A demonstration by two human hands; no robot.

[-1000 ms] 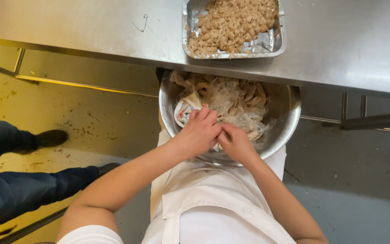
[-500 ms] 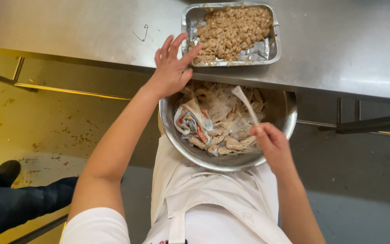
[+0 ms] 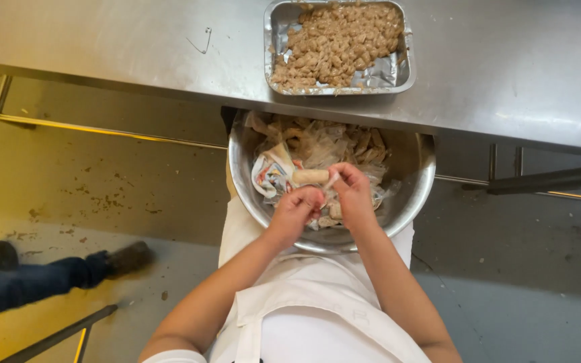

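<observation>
A round steel bowl [image 3: 411,195] rests against my apron, below the table edge, filled with clear plastic wrappings and pale sausage pieces. Both hands meet over its near side. My left hand [image 3: 297,210] pinches a pale sausage [image 3: 309,177] that sticks up and to the left of my fingers. My right hand [image 3: 352,193] grips the thin casing at the sausage's right end. On the steel table beyond the bowl stands a foil tray [image 3: 384,72] full of peeled brownish sausage pieces.
The steel table [image 3: 506,60] spans the top of the view, its edge overhanging the bowl. A crumpled printed wrapper [image 3: 272,173] lies in the bowl's left part. Another person's leg and shoe [image 3: 68,272] are on the stained floor at the left.
My left hand has come back from the foil tray down into the bowl. Both hands now hold a sausage together. The other person's leg shifted on the left.
</observation>
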